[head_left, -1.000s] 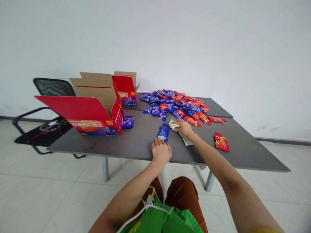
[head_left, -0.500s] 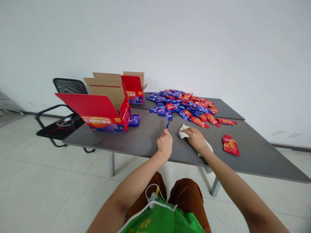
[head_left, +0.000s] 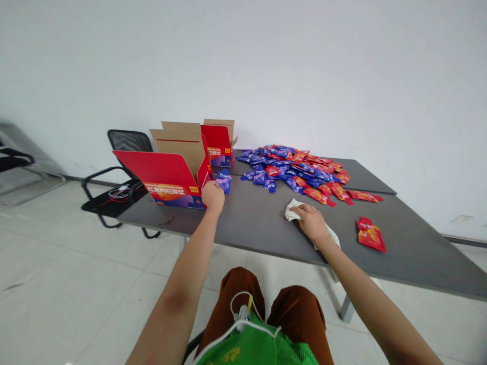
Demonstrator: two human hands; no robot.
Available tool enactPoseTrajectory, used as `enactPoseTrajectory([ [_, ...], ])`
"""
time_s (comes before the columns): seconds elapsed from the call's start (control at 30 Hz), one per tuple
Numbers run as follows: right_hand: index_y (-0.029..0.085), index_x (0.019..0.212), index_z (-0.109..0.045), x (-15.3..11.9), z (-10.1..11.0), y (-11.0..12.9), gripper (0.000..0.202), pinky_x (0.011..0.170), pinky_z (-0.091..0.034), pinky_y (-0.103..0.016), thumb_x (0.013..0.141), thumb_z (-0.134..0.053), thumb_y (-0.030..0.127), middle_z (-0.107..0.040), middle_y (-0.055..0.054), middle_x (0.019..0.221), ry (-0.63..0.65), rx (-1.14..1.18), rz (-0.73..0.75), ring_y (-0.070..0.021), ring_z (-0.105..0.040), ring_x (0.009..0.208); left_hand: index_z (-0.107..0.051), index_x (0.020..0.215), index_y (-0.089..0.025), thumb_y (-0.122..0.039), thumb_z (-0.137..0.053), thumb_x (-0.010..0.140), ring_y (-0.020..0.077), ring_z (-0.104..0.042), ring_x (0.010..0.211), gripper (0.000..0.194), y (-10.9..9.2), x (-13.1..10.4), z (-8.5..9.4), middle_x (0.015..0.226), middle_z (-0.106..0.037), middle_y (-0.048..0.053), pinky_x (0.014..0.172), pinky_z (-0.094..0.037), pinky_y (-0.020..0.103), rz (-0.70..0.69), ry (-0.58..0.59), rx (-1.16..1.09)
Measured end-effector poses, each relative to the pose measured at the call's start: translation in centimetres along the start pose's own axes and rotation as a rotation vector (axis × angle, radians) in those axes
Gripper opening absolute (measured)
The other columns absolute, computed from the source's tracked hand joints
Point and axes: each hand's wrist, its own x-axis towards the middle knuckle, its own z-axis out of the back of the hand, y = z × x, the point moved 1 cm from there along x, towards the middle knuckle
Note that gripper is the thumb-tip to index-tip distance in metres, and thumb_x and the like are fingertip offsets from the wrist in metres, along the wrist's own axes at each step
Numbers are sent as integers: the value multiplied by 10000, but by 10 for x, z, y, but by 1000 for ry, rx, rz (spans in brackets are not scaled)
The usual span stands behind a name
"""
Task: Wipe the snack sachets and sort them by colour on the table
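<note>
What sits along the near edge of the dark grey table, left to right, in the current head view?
Open red printed cardboard box → bare left hand → white cloth under the bare right hand → lone flat red-and-orange pouch.

Near red box reads "枸杞原浆" and "40"; far box, "原浆".

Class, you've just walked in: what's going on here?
The left hand is at a blue pouch beside the nearer open red carton; whether it grips the pouch is unclear. The right hand rests on a white cloth on the table. Blue and red pouches lie heaped beyond, with one red pouch apart at the right.
</note>
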Motion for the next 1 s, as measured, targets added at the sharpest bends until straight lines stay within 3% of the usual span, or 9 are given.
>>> enactPoseTrajectory([
  [0.13,300,1213,-618,-2,2,0,439,844,-348,-325,834,-498,113,-601,-61,1167,13,11,-6,-237,-507,1020,-613,1076,-62,-186,-395,933,324,-600,1068,288,0,7,-2,1054,-648,229,866,-454,517,-99,-150,297],
  [0.3,309,1222,-610,-7,7,1,456,855,-343,-321,830,-501,104,-596,-57,1179,18,23,-16,-235,-502,1036,-651,1016,-71,-72,-320,909,291,-652,932,348,15,8,-28,1036,-651,195,770,-506,450,-181,-134,525],
  [0.43,310,1219,-611,-8,10,3,434,875,-338,-323,857,-469,117,-600,-57,1165,21,25,-18,-231,-498,1036,-685,975,-60,-90,-339,895,311,-652,899,356,23,7,-38,1032,-638,210,723,-521,446,-212,-102,632],
  [0.5,307,1222,-611,-7,11,3,427,882,-336,-325,863,-464,127,-597,-61,1167,31,24,-19,-232,-495,1039,-664,1081,-65,-118,-335,902,307,-639,931,378,21,3,-39,1175,-588,233,735,-524,441,-237,-104,649],
  [0.6,306,1237,-603,-7,12,4,444,883,-334,-324,850,-477,127,-586,-68,1185,57,17,-28,-235,-489,1051,-549,1308,-134,-162,-297,925,352,-525,1156,460,17,-7,-43,1494,-310,204,824,-502,475,-369,-98,691],
  [0.67,309,1243,-598,-7,12,4,454,881,-333,-324,843,-487,126,-581,-69,1194,65,13,-33,-237,-486,1057,-498,1368,-219,-165,-289,928,386,-289,1356,491,17,-14,-48,1574,-157,96,949,-415,559,-504,-54,764],
  [0.77,315,1246,-593,-7,12,4,459,879,-333,-323,838,-497,129,-581,-65,1196,66,12,-36,-236,-487,1059,-519,1350,-240,-107,-309,896,320,3,1447,517,23,-21,-57,1563,-211,47,1082,-152,645,-602,83,943],
  [0.9,314,1252,-589,-7,12,4,456,895,-329,-321,848,-486,131,-576,-63,1210,77,0,-35,-231,-487,1064,-514,1344,-89,-70,-310,869,346,-78,1438,518,30,-20,-64,1470,-371,192,1087,-6,648,-470,154,1022],
  [1.0,314,1249,-592,-7,11,3,445,896,-335,-330,857,-476,138,-576,-66,1211,68,7,-30,-236,-488,1064,-436,1405,-109,-79,-271,887,334,-79,1440,545,31,-18,-67,1518,-298,153,1107,-35,607,-582,109,878],
])
